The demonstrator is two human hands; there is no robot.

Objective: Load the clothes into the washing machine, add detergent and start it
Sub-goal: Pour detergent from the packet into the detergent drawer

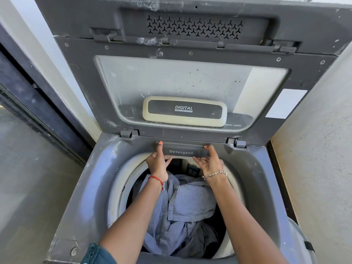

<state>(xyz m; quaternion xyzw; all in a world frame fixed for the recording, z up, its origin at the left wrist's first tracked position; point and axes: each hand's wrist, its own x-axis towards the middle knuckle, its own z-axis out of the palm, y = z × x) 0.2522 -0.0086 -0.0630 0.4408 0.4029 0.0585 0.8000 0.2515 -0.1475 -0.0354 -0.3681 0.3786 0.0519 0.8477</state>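
Note:
The top-loading washing machine [89, 187] stands with its lid [171, 80] raised upright at the back. Blue-grey clothes [190, 202] fill the drum, with a dark piece underneath. At the back rim sits the grey detergent drawer [181, 152], labelled "Detergent". My left hand [157, 161] holds the drawer's left end, thumb up along its edge and fingers tucked under the front. My right hand [210, 162] is at the right end, one fingertip touching the drawer's corner and the other fingers spread loosely below it.
The pale drum rim [117, 189] circles the clothes. A wall [314, 168] stands close on the right, and a dark door frame [38, 111] runs along the left. Grey floor [28, 187] lies left of the machine.

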